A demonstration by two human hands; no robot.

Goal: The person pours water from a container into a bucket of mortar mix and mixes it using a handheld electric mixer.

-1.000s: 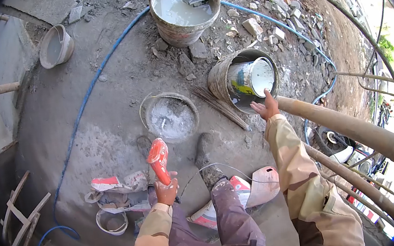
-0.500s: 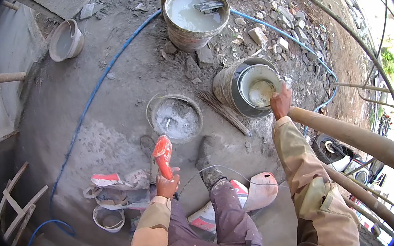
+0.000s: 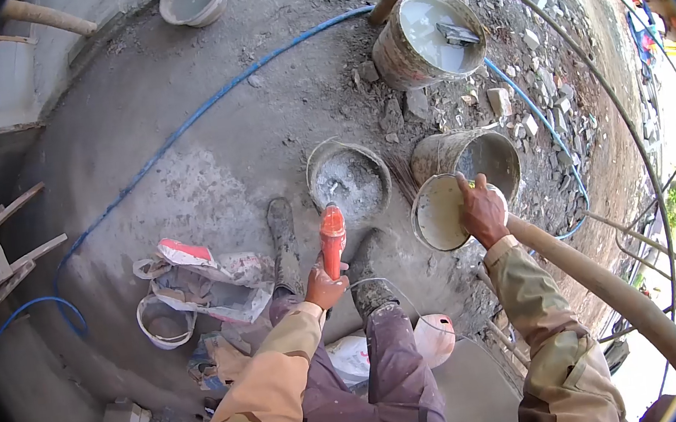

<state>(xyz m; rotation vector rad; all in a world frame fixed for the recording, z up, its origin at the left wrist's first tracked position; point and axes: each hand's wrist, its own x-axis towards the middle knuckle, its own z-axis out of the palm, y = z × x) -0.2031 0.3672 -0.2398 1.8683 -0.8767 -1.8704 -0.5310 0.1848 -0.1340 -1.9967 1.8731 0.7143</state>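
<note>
My left hand (image 3: 326,286) is wrapped round a red power tool (image 3: 333,241), whose front end points at a bucket of grey-white powdery mix (image 3: 349,183) on the ground. In my right hand (image 3: 484,209) is the rim of a small pail (image 3: 440,213), tilted so that its pale inside shows. Just behind the pail lies a larger, tipped bucket (image 3: 448,152) with some liquid inside. A thin cable hangs from near the tool.
A bucket of cloudy water (image 3: 427,42) stands at the top, near rubble. A blue hose (image 3: 232,85) curves across the ground. Torn bags (image 3: 226,286) and a small bucket (image 3: 165,321) lie at left. A thick pole (image 3: 596,281) slants at right.
My right hand has lifted the small pail out of the larger bucket and brought it nearer the powder bucket. The view has swung, and my left hand still holds the tool.
</note>
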